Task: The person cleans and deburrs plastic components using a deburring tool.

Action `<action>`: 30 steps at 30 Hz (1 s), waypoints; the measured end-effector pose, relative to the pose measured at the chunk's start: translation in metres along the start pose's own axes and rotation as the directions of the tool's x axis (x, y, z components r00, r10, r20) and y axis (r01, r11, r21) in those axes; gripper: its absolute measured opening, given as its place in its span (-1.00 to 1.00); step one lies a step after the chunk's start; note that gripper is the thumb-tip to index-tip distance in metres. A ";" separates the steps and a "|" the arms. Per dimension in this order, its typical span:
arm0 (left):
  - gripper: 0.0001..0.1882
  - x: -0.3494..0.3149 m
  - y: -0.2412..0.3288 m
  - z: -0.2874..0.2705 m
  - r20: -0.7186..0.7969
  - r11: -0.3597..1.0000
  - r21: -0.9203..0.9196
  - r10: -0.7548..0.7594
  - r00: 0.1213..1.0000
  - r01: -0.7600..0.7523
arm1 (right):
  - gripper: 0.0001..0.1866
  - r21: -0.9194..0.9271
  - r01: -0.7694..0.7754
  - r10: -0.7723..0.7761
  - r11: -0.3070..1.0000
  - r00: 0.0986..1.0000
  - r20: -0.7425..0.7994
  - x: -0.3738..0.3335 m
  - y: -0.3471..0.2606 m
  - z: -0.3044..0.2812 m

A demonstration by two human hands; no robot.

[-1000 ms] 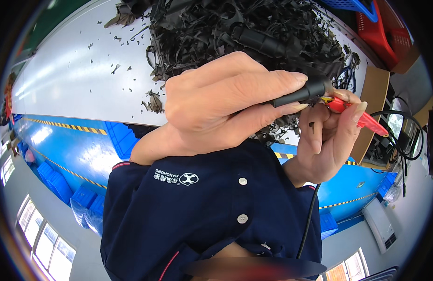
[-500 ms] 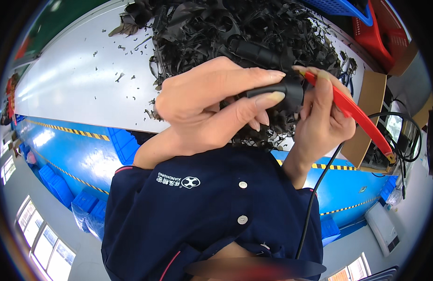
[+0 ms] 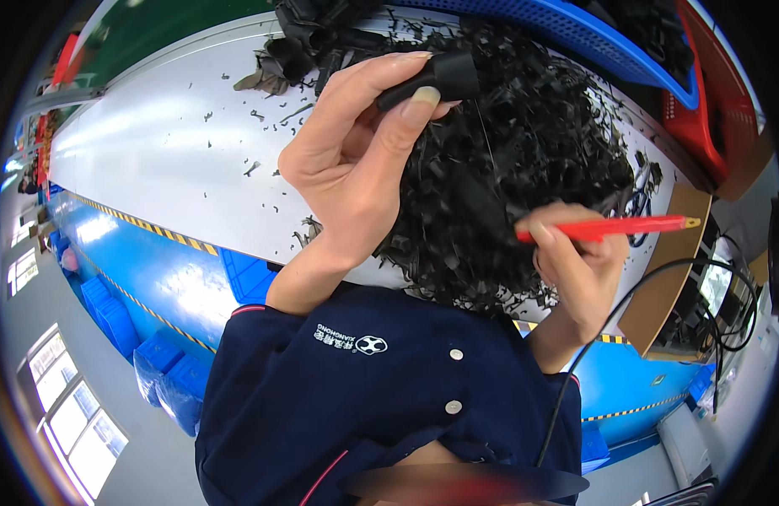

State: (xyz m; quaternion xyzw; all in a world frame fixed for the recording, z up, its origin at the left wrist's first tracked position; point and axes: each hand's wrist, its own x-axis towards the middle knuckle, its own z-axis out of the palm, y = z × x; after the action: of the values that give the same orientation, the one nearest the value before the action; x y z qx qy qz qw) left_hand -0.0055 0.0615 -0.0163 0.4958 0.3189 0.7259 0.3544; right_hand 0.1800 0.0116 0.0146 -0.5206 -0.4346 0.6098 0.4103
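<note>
Between the thumb and fingers of my left hand (image 3: 347, 160) is a black cylindrical part (image 3: 454, 76), with a wide end and a narrower body. It is raised over the far left of a heap of black scraps (image 3: 533, 135). My right hand (image 3: 583, 266) is closed round a slim red-handled tool (image 3: 638, 226), whose brass-coloured end points right. The tool's other end is blurred near my fingertips. This hand is at the near right side of the heap, well apart from the part.
The white table (image 3: 170, 160) carries loose black bits on its left. More black parts (image 3: 309, 38) lie at the back. A blue basket (image 3: 592, 38) and a red basket (image 3: 706, 118) stand far right. An open cardboard box (image 3: 672, 270) and a black cable (image 3: 748, 291) are at the right.
My left hand has lifted the black part up and to the left. My right hand has moved down and away from it, turning the red-handled tool nearly level.
</note>
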 end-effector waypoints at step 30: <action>-0.68 -0.022 0.055 0.010 0.253 0.818 0.021 -0.561 0.788 0.575 | -0.67 0.185 0.571 -0.559 0.800 0.821 -0.117 -0.006 0.006 0.029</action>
State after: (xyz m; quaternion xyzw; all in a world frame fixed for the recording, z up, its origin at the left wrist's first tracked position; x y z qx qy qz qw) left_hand -0.0016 0.0144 0.0210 0.4533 0.3853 0.5269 0.6071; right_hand 0.1521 0.0009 0.0131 -0.3376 -0.4910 0.4874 0.6383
